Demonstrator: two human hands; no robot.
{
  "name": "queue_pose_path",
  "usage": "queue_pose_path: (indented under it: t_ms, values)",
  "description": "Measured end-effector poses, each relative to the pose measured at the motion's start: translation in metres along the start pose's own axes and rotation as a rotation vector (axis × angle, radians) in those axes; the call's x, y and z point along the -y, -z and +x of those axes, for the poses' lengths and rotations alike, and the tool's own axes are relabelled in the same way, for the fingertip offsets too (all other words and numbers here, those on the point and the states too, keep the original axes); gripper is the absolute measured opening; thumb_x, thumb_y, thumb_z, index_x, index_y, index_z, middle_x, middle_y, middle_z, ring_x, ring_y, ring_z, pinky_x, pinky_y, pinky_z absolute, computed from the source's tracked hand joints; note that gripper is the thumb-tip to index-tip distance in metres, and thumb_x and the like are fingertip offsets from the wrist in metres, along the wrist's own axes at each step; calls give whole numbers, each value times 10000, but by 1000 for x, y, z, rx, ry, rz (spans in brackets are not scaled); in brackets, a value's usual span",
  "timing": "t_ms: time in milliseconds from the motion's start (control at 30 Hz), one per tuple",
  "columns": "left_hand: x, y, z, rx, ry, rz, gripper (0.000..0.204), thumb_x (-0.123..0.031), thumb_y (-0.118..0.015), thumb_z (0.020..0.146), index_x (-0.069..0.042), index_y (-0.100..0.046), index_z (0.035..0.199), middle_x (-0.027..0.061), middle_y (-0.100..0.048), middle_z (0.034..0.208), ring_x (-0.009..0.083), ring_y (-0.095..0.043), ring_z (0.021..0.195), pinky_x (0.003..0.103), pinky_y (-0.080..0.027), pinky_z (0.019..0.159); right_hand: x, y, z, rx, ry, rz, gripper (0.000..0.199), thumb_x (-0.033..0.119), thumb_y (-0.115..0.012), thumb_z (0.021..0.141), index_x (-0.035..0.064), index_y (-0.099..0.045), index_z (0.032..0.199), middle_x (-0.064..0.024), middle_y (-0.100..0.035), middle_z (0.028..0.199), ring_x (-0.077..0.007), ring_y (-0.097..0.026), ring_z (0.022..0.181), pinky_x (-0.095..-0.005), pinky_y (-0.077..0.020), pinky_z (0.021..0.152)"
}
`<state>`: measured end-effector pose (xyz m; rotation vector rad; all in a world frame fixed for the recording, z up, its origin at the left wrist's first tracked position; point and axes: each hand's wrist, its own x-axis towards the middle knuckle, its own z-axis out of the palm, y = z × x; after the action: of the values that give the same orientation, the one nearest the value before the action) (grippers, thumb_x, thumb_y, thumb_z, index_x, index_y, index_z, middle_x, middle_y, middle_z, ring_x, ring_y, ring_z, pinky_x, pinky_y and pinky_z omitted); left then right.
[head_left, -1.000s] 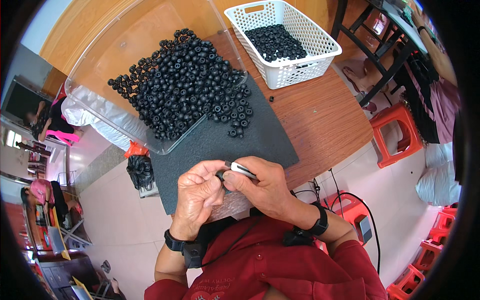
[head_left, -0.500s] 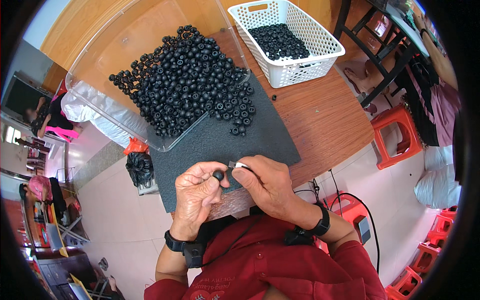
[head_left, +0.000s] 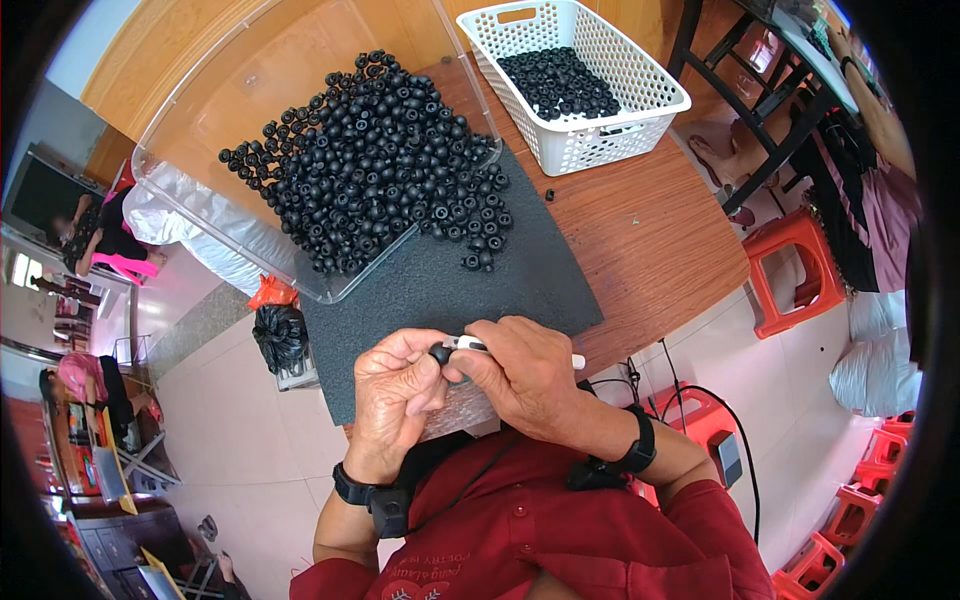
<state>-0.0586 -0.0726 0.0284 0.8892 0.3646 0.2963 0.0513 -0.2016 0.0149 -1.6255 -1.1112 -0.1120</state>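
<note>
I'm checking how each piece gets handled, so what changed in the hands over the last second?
The left hand and right hand drew a little apart half a second ago, showing a small black part at the left fingertips, then closed again. Now the small black part meets the tip of the white tool in the right hand. The black pile, white basket and grey mat stayed put.

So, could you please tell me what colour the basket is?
White basket, clearest in the head view.
</note>
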Motion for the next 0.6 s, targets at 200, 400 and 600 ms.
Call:
queue_pose_path:
  t_ms: [200, 400, 600]
  values:
    - [5, -2, 0, 0, -1, -81, 232, -90, -663, 874, 81, -613, 1024, 140, -663, 790, 39, -413, 444, 194, -325, 416, 0, -3, -1, -18, 50, -28, 242, 237, -668, 856, 16, -572, 840, -88, -501, 646, -256, -524, 569, -369, -413, 494]
    - [10, 3, -1, -2, 4, -105, 228, -90, -671, 860, 40, -591, 1031, 130, -654, 824, 49, -385, 430, 190, -302, 408, 0, -5, -2, -73, 90, -68, 306, 274, -712, 807, 7, -581, 878, -76, -480, 643, -232, -505, 560, -350, -407, 488]
    - [13, 1, -2, 26, -19, -133, 208, -56, -669, 847, 34, -599, 1020, 122, -656, 828, 50, -383, 434, 191, -308, 408, 0, -4, -2, -118, 154, -151, 289, 263, -725, 788, 14, -582, 825, -60, -450, 612, -213, -480, 527, -332, -392, 463]
